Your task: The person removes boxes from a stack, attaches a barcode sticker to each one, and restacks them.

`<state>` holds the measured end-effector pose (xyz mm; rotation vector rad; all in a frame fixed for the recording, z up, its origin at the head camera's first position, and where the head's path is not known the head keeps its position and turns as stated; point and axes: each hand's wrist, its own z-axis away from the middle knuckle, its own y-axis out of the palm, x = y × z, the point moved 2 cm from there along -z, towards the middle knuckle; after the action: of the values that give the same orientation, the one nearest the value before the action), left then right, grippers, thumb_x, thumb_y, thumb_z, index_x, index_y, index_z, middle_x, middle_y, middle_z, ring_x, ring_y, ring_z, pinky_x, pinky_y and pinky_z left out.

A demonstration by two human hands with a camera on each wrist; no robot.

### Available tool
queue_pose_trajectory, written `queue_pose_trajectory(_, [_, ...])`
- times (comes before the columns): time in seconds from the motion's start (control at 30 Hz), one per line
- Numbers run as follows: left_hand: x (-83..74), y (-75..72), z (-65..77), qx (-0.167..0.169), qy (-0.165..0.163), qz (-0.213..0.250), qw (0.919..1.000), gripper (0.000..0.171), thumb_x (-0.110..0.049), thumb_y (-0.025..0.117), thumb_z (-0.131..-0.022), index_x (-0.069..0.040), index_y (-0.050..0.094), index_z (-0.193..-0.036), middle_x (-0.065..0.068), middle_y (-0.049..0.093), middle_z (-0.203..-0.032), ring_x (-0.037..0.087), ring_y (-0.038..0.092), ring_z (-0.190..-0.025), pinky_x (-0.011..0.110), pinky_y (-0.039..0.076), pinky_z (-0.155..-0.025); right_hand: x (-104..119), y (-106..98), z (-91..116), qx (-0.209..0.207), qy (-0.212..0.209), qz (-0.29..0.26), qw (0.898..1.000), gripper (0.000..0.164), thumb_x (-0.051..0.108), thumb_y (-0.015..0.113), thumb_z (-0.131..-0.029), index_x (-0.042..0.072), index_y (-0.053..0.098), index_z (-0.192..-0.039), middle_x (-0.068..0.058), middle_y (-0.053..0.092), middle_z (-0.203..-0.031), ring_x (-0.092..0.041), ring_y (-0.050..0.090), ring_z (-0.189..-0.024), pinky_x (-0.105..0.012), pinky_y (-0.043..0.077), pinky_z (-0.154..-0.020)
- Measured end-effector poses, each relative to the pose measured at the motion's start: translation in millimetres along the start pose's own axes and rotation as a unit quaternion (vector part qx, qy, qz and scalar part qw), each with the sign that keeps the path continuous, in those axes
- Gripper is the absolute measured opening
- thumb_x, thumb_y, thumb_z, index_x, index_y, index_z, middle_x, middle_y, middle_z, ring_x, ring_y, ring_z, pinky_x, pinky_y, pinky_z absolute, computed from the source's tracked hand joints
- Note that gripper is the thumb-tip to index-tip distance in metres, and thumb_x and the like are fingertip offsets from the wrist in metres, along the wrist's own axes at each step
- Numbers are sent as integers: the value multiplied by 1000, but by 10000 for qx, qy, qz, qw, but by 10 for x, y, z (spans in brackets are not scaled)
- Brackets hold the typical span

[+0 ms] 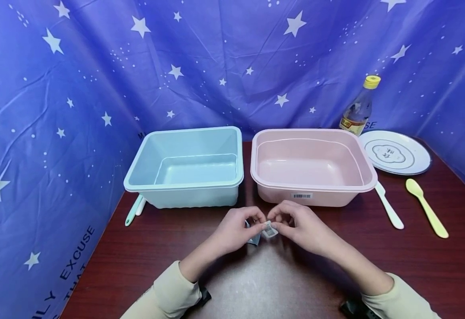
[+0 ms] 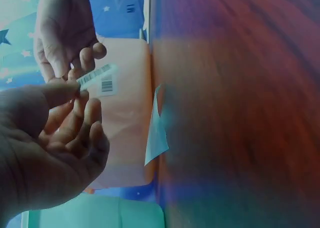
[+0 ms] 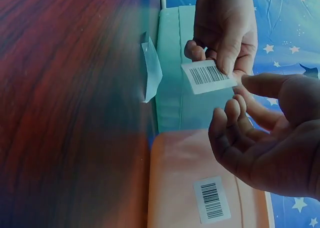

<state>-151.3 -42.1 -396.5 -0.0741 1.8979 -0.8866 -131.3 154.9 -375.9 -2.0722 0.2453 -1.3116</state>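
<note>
A small white barcode sticker [image 1: 270, 229] is between my two hands, in front of the tubs. My left hand [image 1: 236, 228] pinches it between thumb and fingers, the thumb lying over the bars in the right wrist view. The thumb and finger of my right hand [image 3: 272, 133] meet at the corner of the sticker beside the left fingertips, with the other fingers loosely curled. A bent pale slip of paper [image 2: 157, 133] stands on the table just below the hands. The pink tub [image 1: 316, 197] behind them bears another barcode label [image 3: 212, 200] on its front.
The light blue tub [image 1: 196, 195] stands left of the pink one, with two handles [image 1: 134, 210] poking out beside it. To the right are a white knife [image 1: 389, 207], a yellow spoon [image 1: 427, 208], a plate [image 1: 412, 155] and a yellow-capped bottle [image 1: 357, 108]. A starry curtain [image 1: 216, 57] hangs behind.
</note>
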Motion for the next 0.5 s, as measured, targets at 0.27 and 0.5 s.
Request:
queue_pose_trajectory(0.27, [28, -119, -5, -969, -782, 1172, 9853, 5, -9, 75, -91, -7, 70, -90, -1, 69, -81, 9, 60, -70, 22, 49, -65, -33, -61, -3, -733, 833, 338, 9932, 8, 8, 76, -90, 11, 71, -95, 6, 58, -78, -9, 52, -67, -26, 43, -61])
queue_pose_trajectory(0.5, [23, -152, 28, -1250, -1093, 1822, 9691, 9, -7, 76, -90, -1, 71, -94, 6, 69, -82, 10, 60, -70, 21, 47, -64, -6, 33, -32, -1029, 856, -1, 9910, 8, 8, 76, -90, 13, 70, -88, 6, 60, -79, -10, 55, -72, -24, 44, -66])
